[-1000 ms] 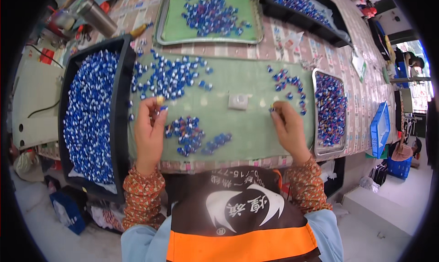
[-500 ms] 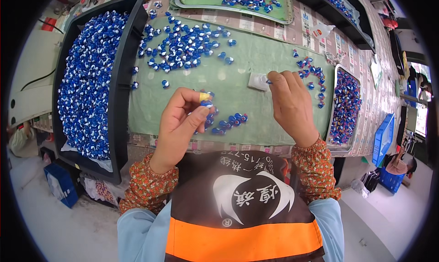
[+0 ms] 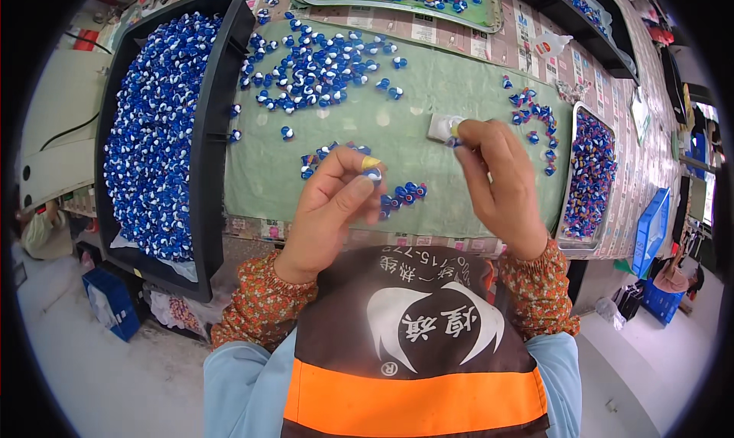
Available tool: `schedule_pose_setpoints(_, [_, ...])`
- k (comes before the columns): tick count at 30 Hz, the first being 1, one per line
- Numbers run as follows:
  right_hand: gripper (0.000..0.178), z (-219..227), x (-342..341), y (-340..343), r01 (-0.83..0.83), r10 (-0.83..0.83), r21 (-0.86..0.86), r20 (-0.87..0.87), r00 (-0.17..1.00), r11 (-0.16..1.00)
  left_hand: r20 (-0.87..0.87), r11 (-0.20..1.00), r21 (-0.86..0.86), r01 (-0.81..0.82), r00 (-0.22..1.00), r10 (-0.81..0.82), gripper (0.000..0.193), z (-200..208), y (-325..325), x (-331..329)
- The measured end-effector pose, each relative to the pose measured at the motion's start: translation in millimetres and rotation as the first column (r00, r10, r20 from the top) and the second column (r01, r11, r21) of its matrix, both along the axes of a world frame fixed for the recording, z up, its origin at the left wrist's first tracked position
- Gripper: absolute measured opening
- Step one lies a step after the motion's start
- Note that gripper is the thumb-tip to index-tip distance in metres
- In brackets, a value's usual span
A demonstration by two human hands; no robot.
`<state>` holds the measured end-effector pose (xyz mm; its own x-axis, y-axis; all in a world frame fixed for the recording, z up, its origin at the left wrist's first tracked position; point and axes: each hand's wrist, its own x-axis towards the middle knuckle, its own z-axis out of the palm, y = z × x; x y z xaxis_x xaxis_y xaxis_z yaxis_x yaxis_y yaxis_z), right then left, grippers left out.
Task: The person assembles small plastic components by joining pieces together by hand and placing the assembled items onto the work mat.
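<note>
My left hand (image 3: 332, 208) is pinching a small round blue-and-white bead-like piece (image 3: 372, 175) between thumb and index finger. Yellow tape wraps that index fingertip. My right hand (image 3: 501, 182) has thumb and fingers closed at the edge of a small whitish block (image 3: 441, 127) lying on the green cloth (image 3: 306, 197). Something small and bluish shows at its fingertips, mostly hidden. Just beyond the left hand lies a group of blue pieces (image 3: 310, 162). A cluster of blue-and-red pieces (image 3: 405, 195) rests between the hands.
At left stands a deep black bin (image 3: 200, 170) full of blue-and-white pieces. Loose pieces (image 3: 321, 67) spread across the far cloth. A metal tray (image 3: 564, 193) of blue-and-red pieces sits at right, with scattered pieces (image 3: 535, 113) beside it. Another tray (image 3: 367, 8) lies at the back.
My left hand has shifted right with its piece, uncovering blue pieces on the cloth behind it. The right fingertips have come closer to the whitish block. The whole view has shifted slightly.
</note>
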<state>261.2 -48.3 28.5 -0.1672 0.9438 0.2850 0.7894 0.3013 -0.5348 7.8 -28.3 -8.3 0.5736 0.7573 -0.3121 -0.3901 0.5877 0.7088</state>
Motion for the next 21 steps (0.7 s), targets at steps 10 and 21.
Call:
schedule_pose_setpoints(10, [0.022, 4, -51, -28, -0.097, -0.023, -0.174, -0.582, 0.813, 0.98, 0.093, 0.998, -0.06, 0.018, 0.996, -0.012, 0.02, -4, -8, 10])
schedule_pose_setpoints(21, [0.017, 6, -53, -32, -0.066, 0.011, -0.105, -0.461, 0.887, 0.992, -0.107, 0.951, 0.309, -0.005, 0.993, 0.04, 0.018, -7, -17, 15])
